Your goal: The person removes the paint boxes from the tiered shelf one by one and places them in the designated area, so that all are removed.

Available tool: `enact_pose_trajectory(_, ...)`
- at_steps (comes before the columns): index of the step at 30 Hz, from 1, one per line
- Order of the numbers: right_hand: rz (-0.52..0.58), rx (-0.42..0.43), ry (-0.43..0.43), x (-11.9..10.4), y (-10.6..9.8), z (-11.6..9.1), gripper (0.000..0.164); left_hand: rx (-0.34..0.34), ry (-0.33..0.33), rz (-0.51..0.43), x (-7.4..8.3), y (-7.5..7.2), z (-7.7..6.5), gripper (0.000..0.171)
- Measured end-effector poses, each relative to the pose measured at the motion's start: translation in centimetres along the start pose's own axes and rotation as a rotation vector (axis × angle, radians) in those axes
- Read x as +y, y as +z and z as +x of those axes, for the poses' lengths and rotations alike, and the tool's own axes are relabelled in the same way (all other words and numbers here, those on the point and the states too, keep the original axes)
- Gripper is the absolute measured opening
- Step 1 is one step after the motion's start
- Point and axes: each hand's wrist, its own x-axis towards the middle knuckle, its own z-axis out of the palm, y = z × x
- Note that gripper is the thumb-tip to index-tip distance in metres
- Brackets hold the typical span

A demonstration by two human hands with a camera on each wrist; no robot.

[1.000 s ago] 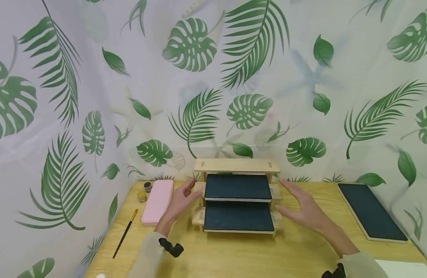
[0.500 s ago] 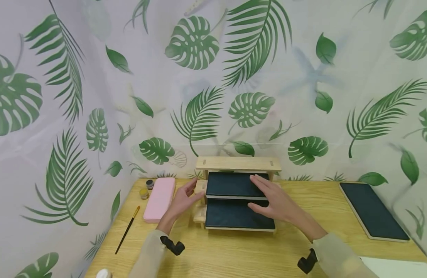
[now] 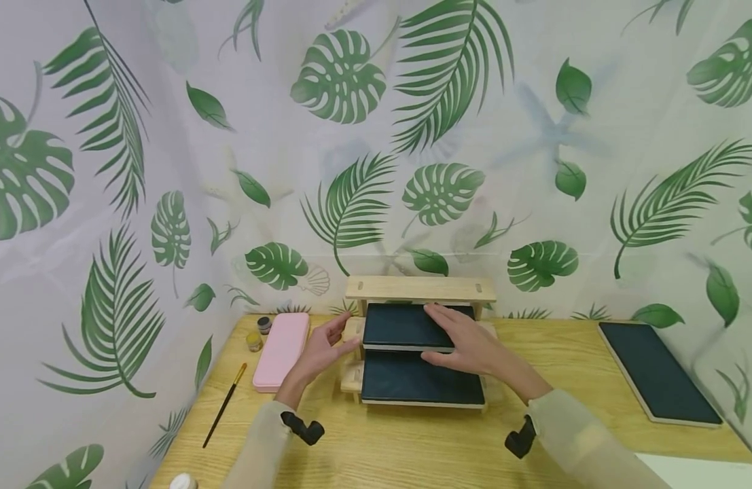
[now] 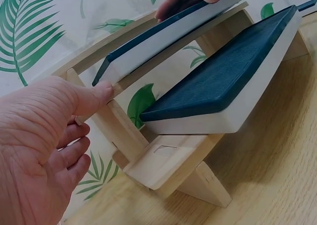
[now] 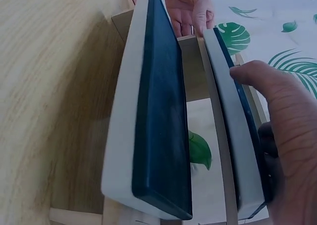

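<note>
Shifted leftward over upper slab, centre frame, apparently for adjusting: right hand, fingers apart; left hand likewise, at rack.

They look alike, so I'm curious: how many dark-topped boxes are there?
3: upper box on the middle shelf; lower box on the bottom shelf; third box at right on the table. More may be hidden.

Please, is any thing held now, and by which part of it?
The left hand seems to grip the wooden stand by the left end of its middle shelf. The right hand rests on the upper dark book, apparently without gripping.
</note>
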Motion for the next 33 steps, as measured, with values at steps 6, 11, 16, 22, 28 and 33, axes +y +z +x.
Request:
enact_pose_trajectory(6,-0.036,-0.084,0.076,0.3,-0.3,1.2,0.103,0.007,-0.008,-0.010,0.0,0.0,-0.1,0.071)
enact_pose_trajectory(11,-0.070,-0.168,0.127,0.4,-0.6,2.4,0.111,0.009,-0.017,-0.032,0.2,0.1,0.0,0.070)
enact_pose_trajectory(16,-0.074,-0.199,0.155,0.6,-0.5,3.1,0.114,0.012,-0.011,-0.051,0.2,0.1,-0.1,0.069)
enact_pose_trajectory(22,-0.053,-0.186,0.174,0.8,0.0,3.4,0.118,0.025,-0.027,-0.064,0.1,0.2,-0.1,0.068)
enact_pose_trajectory(28,-0.083,-0.201,0.164,0.6,-0.1,3.5,0.121,0.028,-0.043,-0.064,0.0,0.1,-0.1,0.070)
enact_pose_trajectory(33,-0.093,-0.188,0.147,0.7,0.0,3.5,0.119,0.032,-0.039,-0.079,-0.1,0.0,-0.1,0.071)
